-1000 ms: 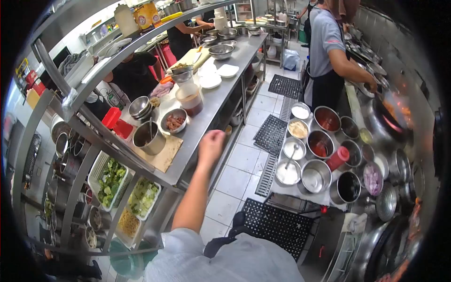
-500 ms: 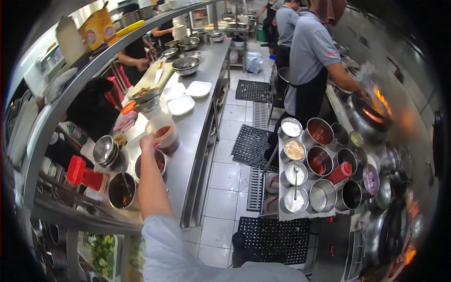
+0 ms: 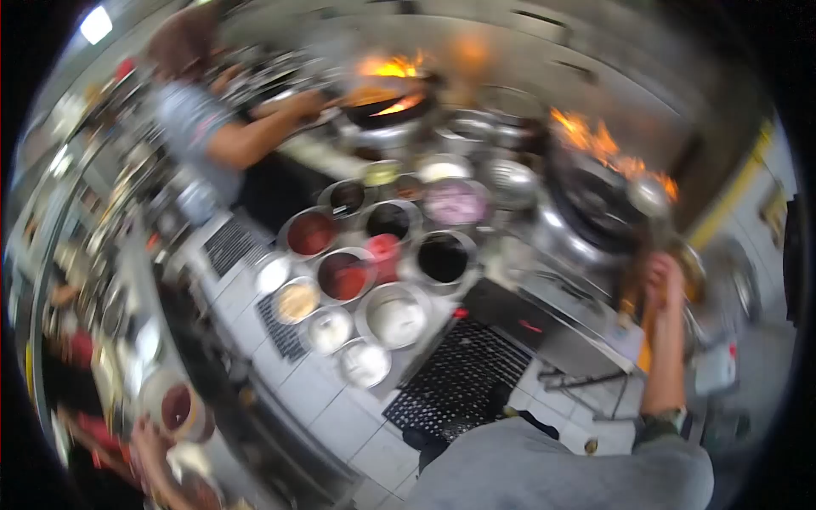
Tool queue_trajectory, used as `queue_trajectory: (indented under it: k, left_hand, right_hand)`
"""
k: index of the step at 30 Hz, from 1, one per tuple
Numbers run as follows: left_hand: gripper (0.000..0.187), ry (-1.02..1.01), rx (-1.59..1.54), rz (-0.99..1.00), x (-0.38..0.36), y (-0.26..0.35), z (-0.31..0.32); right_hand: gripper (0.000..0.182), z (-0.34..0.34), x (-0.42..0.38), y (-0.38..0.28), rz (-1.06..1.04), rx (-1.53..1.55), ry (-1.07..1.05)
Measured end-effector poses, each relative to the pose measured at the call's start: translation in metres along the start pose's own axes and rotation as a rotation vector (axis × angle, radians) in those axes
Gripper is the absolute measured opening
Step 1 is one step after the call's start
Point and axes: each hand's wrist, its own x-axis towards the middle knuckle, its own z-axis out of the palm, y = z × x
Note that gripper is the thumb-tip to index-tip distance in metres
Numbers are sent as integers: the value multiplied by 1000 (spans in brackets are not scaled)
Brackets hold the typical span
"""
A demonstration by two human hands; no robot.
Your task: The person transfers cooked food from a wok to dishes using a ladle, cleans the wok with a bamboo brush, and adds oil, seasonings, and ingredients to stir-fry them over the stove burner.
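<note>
At the lower left, my left hand [image 3: 151,438] is closed at the side of a translucent plastic pitcher [image 3: 199,420] with dark red sauce in it; the blur hides its exact grip. At the right, my right hand [image 3: 665,280] is wrapped around the handle of a ladle, whose round metal bowl [image 3: 650,195] is up beside the wok. That wok [image 3: 586,200] sits on the burner range, dark inside, with flames [image 3: 595,140] rising behind it.
Pots of red sauce [image 3: 347,274], white powder [image 3: 365,363] and chopped purple onion [image 3: 455,202] crowd a stand in the middle. Behind it a co-worker [image 3: 200,127] handles another flaming wok [image 3: 382,102]. A black rubber mat [image 3: 459,374] lies on the tiled floor.
The view has swung right, from the steel counter towards the burners. My right hand with the ladle and the near flaming wok are now in sight. My left hand stays at the pitcher.
</note>
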Motion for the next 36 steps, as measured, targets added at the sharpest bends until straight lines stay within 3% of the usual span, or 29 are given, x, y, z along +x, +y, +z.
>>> queue_trajectory:
  k: [1, 3, 5, 7, 8, 9, 10, 11, 13, 14, 16, 17, 19, 21, 23, 25, 27, 30, 33, 36]
  left_hand:
    - [44, 74, 39, 120, -30, 55, 31]
    - [45, -104, 20, 184, -90, 161, 90]
    - [44, -286, 65, 291, -117, 228, 142]
    - [43, -376, 16, 378, -150, 288, 209]
    - [41, -454, 63, 390, -168, 321, 241]
    - [39, -390, 64, 406, -184, 345, 276]
    - [38, -539, 151, 426, -212, 385, 304]
    - [35, -579, 186, 595, -211, 399, 338]
    - [26, -674, 192, 667, -231, 444, 406]
    - [27, -660, 249, 838, -248, 470, 435]
    - [29, -706, 227, 792, -291, 521, 488]
    - [29, -688, 314, 941, -281, 537, 526]
    - [27, -718, 277, 1016, -303, 572, 582]
    - [27, -612, 356, 1237, -315, 601, 647]
    - [28, -706, 513, 1312, -361, 632, 669]
    - [26, -761, 488, 1218, -379, 647, 722]
    - [21, -756, 553, 1212, -415, 663, 741]
    - [23, -528, 841, 1471, -441, 668, 784]
    - [26, -565, 828, 1590, -459, 664, 807]
    - [27, -573, 813, 1589, -474, 656, 822]
  right_hand:
    - [15, 4, -5, -7, 49, 14, 52]
    - [42, 5, 1, -8, 54, 119, 173]
    - [61, -6, 4, -18, 124, 69, 144]
    - [61, -26, 14, -25, 181, -15, 118]
    - [50, -32, 17, -29, 199, -13, 111]
    - [39, -38, 19, -33, 218, -11, 97]
    - [39, -42, 17, -41, 221, -1, 91]
    - [39, -46, 15, -49, 248, 2, 60]
    - [40, -55, 16, -64, 275, 18, 4]
    - [47, -60, 15, -71, 299, 48, -66]
    - [53, -68, 14, -89, 319, 77, -138]
    - [52, -67, 11, -98, 353, 102, -164]
    - [50, -64, 8, -112, 375, 135, -181]
    - [48, -62, 5, -121, 417, 151, -211]
    - [48, -62, 4, -125, 420, 193, -231]
    - [43, -55, 4, -128, 435, 173, -240]
    - [41, -50, 4, -128, 444, 183, -167]
    - [38, -47, 12, -122, 474, 161, -210]
    - [36, -45, 18, -114, 496, 217, -229]
    - [34, -35, 18, -115, 533, 221, -153]
